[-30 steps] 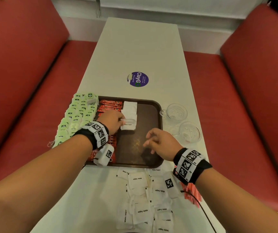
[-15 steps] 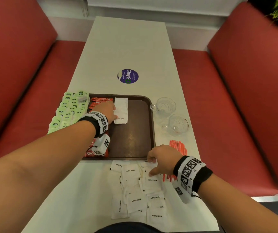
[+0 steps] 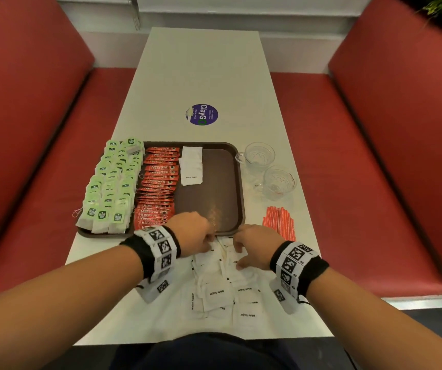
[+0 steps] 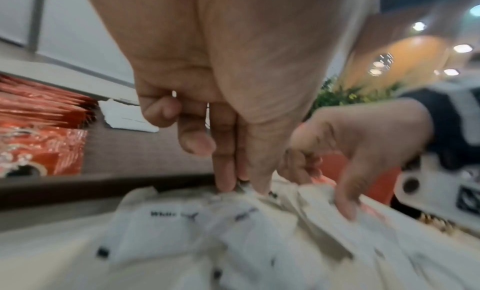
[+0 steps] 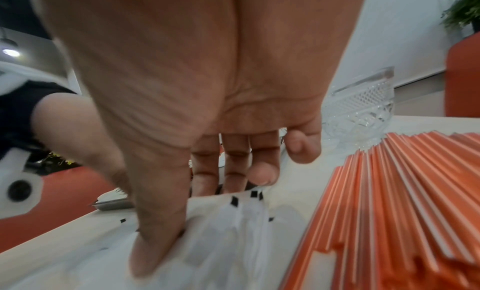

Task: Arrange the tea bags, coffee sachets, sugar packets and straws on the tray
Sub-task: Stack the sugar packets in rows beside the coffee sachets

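1. The tray (image 3: 237, 182) is a dark brown rounded rectangle with a raised rim and a finely textured floor, lying on a smooth white table (image 3: 204, 73).
2. Tea bags (image 3: 110, 182) fill the tray's left side: pale green paper envelopes with dark labels, overlapped in about three columns, too many to count, and some trail thin strings.
3. Coffee sachets (image 3: 159, 182) sit just right of them: glossy red foil strips shingled in one long column, too densely packed to count.
4. A short stack of flat white paper sugar packets (image 3: 192, 166) lies beside the coffee at the tray's far end; how many it holds cannot be told.
5. More sugar packets, the loose pile (image 3: 222, 292), lie on the table just in front of the tray: crinkled white squares with small black print, well over ten.
6. The left hand (image 3: 196, 235) pinches a packet at the pile's far edge between thumb and straight fingers (image 4: 223, 171).
7. The right hand (image 3: 254, 248) presses on the pile, thumb (image 5: 158, 222) and fingers (image 5: 235, 163) spread and bent down onto packets; a closed grip cannot be told.
8. Straws (image 3: 280, 222), thin orange-and-white striped tubes, lie fanned in a bundle on the table right of the tray.
9. Two cut-glass cups (image 3: 268, 169) stand beside the tray's right rim.
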Demonstrator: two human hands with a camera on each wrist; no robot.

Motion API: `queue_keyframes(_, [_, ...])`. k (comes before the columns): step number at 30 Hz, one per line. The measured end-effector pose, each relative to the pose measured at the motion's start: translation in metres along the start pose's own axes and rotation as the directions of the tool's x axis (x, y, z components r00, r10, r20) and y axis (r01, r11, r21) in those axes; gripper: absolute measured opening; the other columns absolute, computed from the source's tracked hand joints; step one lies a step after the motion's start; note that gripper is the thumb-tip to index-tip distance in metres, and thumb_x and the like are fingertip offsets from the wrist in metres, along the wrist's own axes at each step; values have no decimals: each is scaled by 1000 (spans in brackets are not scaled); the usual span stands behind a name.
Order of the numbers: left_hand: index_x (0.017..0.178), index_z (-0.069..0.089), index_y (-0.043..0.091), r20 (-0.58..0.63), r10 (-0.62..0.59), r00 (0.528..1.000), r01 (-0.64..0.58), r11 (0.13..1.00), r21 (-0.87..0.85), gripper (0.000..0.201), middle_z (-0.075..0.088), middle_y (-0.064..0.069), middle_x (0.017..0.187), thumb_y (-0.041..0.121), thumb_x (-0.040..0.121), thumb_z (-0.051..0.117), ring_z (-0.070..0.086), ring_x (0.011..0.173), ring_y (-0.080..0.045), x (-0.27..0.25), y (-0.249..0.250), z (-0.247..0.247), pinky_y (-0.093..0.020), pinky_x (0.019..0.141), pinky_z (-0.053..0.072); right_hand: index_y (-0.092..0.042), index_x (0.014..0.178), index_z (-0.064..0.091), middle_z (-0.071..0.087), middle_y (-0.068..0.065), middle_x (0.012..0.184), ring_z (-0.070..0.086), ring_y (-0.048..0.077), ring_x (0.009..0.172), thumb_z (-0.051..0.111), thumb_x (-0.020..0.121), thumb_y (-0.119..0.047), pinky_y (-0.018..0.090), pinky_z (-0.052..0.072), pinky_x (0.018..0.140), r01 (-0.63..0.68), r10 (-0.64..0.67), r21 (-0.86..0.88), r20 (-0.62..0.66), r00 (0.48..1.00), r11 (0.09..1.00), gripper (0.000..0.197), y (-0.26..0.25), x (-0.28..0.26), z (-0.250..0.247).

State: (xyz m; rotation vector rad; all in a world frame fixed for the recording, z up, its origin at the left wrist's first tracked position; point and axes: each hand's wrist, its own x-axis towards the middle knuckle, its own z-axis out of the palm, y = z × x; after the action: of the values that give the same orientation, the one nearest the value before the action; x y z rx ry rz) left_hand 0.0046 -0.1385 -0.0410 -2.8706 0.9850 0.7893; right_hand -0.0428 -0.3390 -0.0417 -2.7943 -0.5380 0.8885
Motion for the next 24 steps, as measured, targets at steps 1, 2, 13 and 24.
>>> queue_keyframes(1, [108, 67, 32, 20, -6, 1000, 5, 998, 67, 23, 69, 5, 104, 45, 90, 62, 66, 95, -21, -2, 3, 5, -35, 80, 54, -18, 103, 64, 56, -2, 110, 57, 21, 96, 78, 82, -42, 37, 52, 84, -2, 2, 1, -5, 1000, 1000, 35, -1, 0, 1])
queue_keyframes(2, [111, 66, 30, 25, -14, 1000, 11, 992, 123, 28, 69, 1, 106, 47, 90, 63, 66, 96, -24, -4, 6, 10, -35, 79, 53, -17, 102, 64, 56, -1, 109, 57, 21, 95, 77, 83, -40, 37, 52, 83, -3, 3, 2, -10, 1000, 1000, 33, -1, -1, 2])
queue_keyframes(13, [124, 57, 26, 90, -21, 996, 18, 999, 28, 49, 66, 0, 111, 42, 82, 75, 64, 98, -23, 3, 12, 21, -38, 83, 54, -22, 75, 44, 51, -2, 81, 51, 22, 75, 58, 87, -17, 33, 44, 66, 7, 9, 125, -125, 992, 992, 19, 2, -9, 2])
queue_keyframes(24, [93, 66, 24, -225, -54, 973, 29, 993, -115, 24, 61, 6, 95, 47, 89, 60, 58, 90, -16, -17, -7, -23, -35, 79, 50, -12, 104, 61, 67, 7, 98, 64, 24, 85, 52, 96, -11, 31, 50, 69, 41, 34, 346, -206, 978, 937, 13, -1, -8, -14])
